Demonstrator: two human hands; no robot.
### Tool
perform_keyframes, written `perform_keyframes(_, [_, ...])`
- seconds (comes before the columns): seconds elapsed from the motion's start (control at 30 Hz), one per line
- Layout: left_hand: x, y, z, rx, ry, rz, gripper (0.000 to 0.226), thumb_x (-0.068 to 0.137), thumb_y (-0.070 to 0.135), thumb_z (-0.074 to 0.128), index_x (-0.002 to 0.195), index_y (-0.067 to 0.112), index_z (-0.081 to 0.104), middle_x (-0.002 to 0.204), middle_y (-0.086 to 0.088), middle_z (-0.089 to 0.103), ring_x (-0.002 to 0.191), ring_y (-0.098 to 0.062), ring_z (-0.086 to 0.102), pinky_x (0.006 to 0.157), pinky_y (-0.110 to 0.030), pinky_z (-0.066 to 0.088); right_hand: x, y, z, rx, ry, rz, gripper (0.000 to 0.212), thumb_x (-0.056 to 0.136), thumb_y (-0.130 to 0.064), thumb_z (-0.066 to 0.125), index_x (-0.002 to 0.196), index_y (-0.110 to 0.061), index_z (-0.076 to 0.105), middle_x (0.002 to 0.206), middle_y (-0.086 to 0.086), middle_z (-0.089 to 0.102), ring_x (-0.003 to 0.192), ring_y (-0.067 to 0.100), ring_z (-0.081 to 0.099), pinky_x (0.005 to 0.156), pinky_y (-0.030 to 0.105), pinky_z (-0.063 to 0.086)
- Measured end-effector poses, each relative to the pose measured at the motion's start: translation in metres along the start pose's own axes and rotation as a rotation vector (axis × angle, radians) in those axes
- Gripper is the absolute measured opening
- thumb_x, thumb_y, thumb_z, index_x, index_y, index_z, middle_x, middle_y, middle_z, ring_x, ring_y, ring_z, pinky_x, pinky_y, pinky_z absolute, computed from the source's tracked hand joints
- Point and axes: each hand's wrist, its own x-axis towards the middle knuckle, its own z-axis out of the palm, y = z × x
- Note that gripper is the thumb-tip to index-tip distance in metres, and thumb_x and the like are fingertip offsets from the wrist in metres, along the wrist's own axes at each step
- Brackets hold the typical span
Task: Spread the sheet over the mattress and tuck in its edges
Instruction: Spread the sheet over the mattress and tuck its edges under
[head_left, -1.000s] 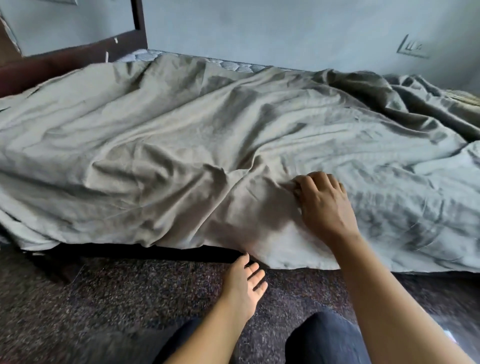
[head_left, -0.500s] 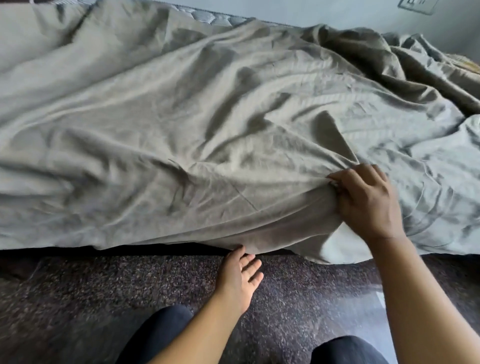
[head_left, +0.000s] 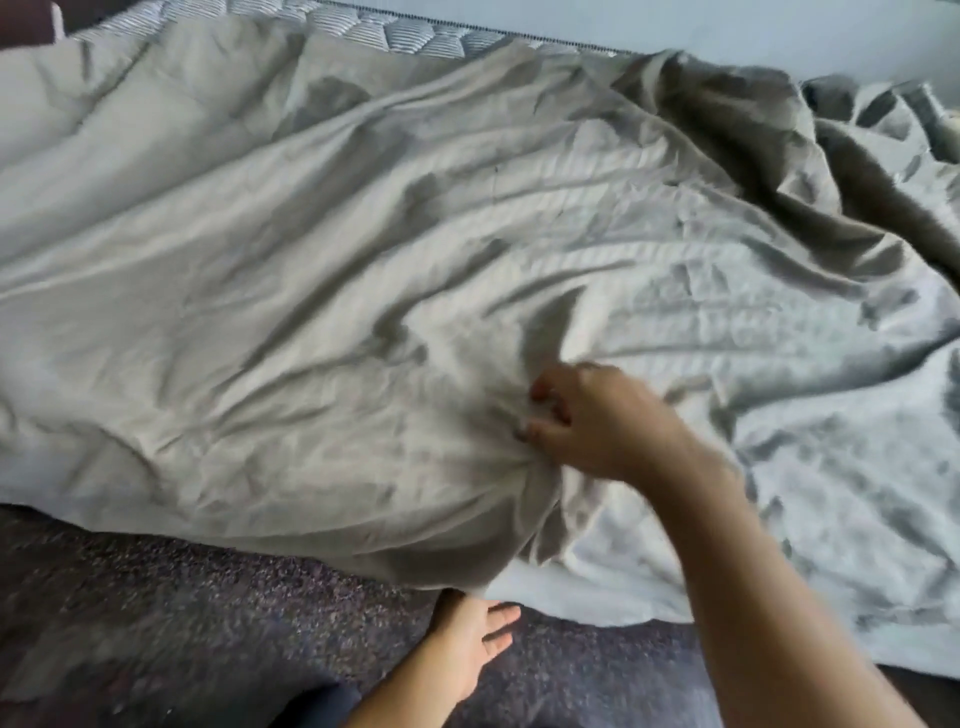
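A wrinkled grey-beige sheet (head_left: 322, 270) lies over the mattress (head_left: 374, 28), whose quilted top shows only along the far edge. The sheet's near side hangs over the bed's front and bunches into dark folds at the far right. My right hand (head_left: 597, 421) grips a gathered fold of the sheet near the front edge, with creases fanning out from the fingers. My left hand (head_left: 470, 644) is below the hanging hem, fingers straight and spread; it holds nothing. The hem covers its fingertips in part.
Dark speckled floor (head_left: 208, 623) runs along the front of the bed. A pale wall (head_left: 779, 31) stands behind the mattress. My dark trouser leg (head_left: 322, 706) shows at the bottom edge.
My right hand has pulled the gripped fold further along and bunched it tighter. The camera has tipped down and closer to the bed. The left hand stays open under the hem.
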Motion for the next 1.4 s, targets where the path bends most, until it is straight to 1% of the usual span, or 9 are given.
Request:
perform_keyframes(0.17, [0.0, 0.014, 0.035, -0.287, 0.166, -0.003, 0.033, 0.1, 0.023, 0.033, 0.127, 0.011, 0.048, 0.113, -0.009, 0.061, 0.1, -0.024, 0.054, 0.093, -0.034, 0.038, 0.005, 0.011, 0.002, -0.07, 0.08, -0.112, 0.05, 0.081, -0.065, 0.048, 0.108, -0.023, 0.045, 0.105, 0.004, 0.059, 0.092, 0.034, 0.062, 0.072, 0.038, 0.047])
perform_keyframes(0.33, [0.002, 0.017, 0.053, -0.56, 0.431, 0.071, 0.03, 0.093, 0.009, 0.051, 0.123, 0.013, 0.049, 0.085, -0.003, 0.055, 0.077, -0.019, 0.052, 0.068, -0.028, 0.044, 0.007, 0.033, 0.01, -0.041, 0.145, -0.262, 0.055, 0.081, -0.073, 0.031, 0.103, -0.025, 0.044, 0.102, 0.0, 0.061, 0.084, 0.032, 0.064, 0.063, 0.037, 0.048])
perform_keyframes(0.47, [0.012, 0.022, 0.054, -0.547, 0.452, 0.125, 0.017, 0.094, 0.001, 0.043, 0.102, 0.016, 0.048, 0.079, -0.005, 0.05, 0.065, -0.018, 0.044, 0.061, -0.029, 0.038, 0.006, 0.038, 0.02, -0.014, 0.294, -0.346, 0.051, 0.085, -0.068, 0.036, 0.101, -0.021, 0.047, 0.094, 0.003, 0.06, 0.075, 0.035, 0.063, 0.055, 0.035, 0.044])
perform_keyframes(0.57, [0.016, 0.021, 0.058, -0.578, 0.465, 0.229, 0.017, 0.097, 0.012, 0.039, 0.112, 0.016, 0.045, 0.094, -0.009, 0.055, 0.082, -0.024, 0.053, 0.067, -0.033, 0.042, 0.01, 0.04, 0.022, 0.017, 0.394, -0.343, 0.049, 0.085, -0.062, 0.044, 0.105, -0.018, 0.052, 0.096, 0.008, 0.061, 0.078, 0.037, 0.063, 0.06, 0.037, 0.047])
perform_keyframes(0.73, [0.018, -0.001, 0.052, -0.625, 0.421, 0.407, 0.01, 0.094, 0.012, 0.05, 0.104, 0.011, 0.051, 0.073, -0.002, 0.051, 0.062, -0.014, 0.047, 0.056, -0.028, 0.038, -0.005, 0.042, 0.028, 0.002, 0.521, -0.348, 0.055, 0.083, -0.058, 0.05, 0.111, -0.011, 0.047, 0.096, 0.014, 0.065, 0.086, 0.038, 0.063, 0.069, 0.039, 0.045])
perform_keyframes(0.87, [0.015, -0.013, 0.039, -0.694, 0.154, 0.451, 0.031, 0.101, 0.023, 0.032, 0.123, 0.01, 0.05, 0.097, -0.003, 0.059, 0.108, -0.022, 0.054, 0.096, -0.034, 0.04, -0.055, 0.042, 0.043, -0.091, 0.522, -0.393, 0.06, 0.082, -0.061, 0.043, 0.105, -0.006, 0.05, 0.103, 0.019, 0.059, 0.093, 0.039, 0.056, 0.074, 0.042, 0.045])
perform_keyframes(1.0, [0.005, -0.015, 0.038, -0.733, 0.094, 0.474, 0.04, 0.102, 0.023, 0.03, 0.137, 0.009, 0.042, 0.143, -0.011, 0.044, 0.133, -0.026, 0.04, 0.106, -0.038, 0.034, -0.09, 0.046, 0.07, -0.242, 0.582, -0.356, 0.049, 0.083, -0.046, 0.06, 0.106, -0.003, 0.06, 0.113, 0.023, 0.053, 0.099, 0.042, 0.05, 0.081, 0.048, 0.042])
perform_keyframes(1.2, [-0.005, -0.015, 0.028, -0.847, 0.104, 0.469, 0.027, 0.098, 0.025, 0.041, 0.119, 0.011, 0.051, 0.137, -0.008, 0.048, 0.124, -0.026, 0.048, 0.093, -0.038, 0.04, -0.102, 0.054, 0.087, -0.254, 0.744, -0.315, 0.055, 0.086, -0.044, 0.045, 0.125, -0.008, 0.059, 0.105, 0.02, 0.057, 0.093, 0.039, 0.052, 0.076, 0.046, 0.043])
perform_keyframes(1.4, [0.0, -0.012, 0.025, -0.953, 0.099, 0.444, 0.036, 0.095, 0.023, 0.046, 0.125, 0.003, 0.051, 0.135, -0.013, 0.049, 0.122, -0.024, 0.05, 0.09, -0.037, 0.045, -0.096, 0.053, 0.095, -0.324, 0.778, -0.285, 0.063, 0.08, -0.049, 0.048, 0.122, -0.003, 0.058, 0.105, 0.022, 0.056, 0.093, 0.036, 0.047, 0.075, 0.046, 0.041])
